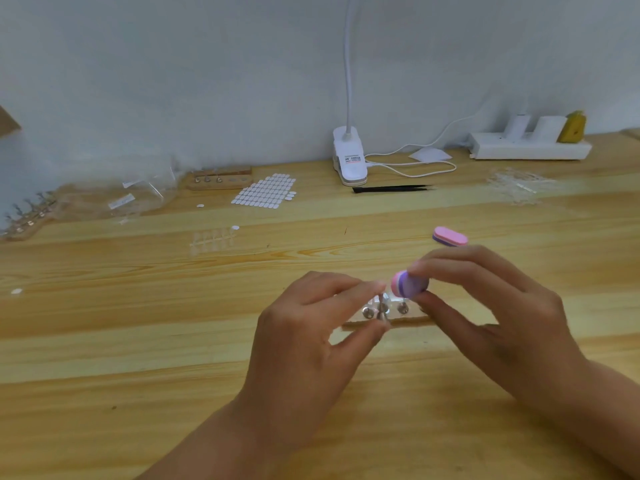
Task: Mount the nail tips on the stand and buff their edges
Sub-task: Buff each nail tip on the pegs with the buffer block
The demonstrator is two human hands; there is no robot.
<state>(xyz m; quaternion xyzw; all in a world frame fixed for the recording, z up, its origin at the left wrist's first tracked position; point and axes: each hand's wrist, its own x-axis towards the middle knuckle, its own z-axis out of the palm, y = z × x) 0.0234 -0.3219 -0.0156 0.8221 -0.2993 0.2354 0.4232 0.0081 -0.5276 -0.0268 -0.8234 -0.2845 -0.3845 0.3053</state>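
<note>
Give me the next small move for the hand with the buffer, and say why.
The left hand pinches a metal peg by the wooden stand. The buffer, held by the right hand, sits right beside the peg's top. Blur hides any nail tip and whether they touch. So, probably: ease the buffer slightly left and stroke lightly across that top.

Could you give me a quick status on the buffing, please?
Left hand pinches a stand peg. Right hand grips buffer at the peg's top. Nothing in the way; spare buffer lies behind.
</note>
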